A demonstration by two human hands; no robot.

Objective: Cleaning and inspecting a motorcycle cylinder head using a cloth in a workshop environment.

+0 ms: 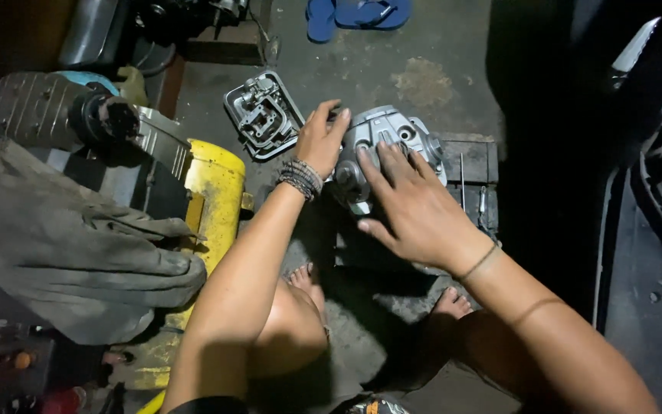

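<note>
Below, both hands rest on a grey engine part [381, 146] over stained concrete floor [423, 69].

Left hand [318, 140]: bare, no glove, no rings visible. Left wrist: stack of dark beaded and braided bracelets [300, 178], several strands wound close together. Left forearm: bare, no sleeve.

Right hand [415, 211]: bare, no glove. Right wrist: one thin dark cord band [478, 263]. Right forearm: bare, crossed by a second thin band [534, 309] higher up.

Knees and lower legs: bare. Feet [306, 277]: bare, no shoes, toes showing between the arms.
</note>
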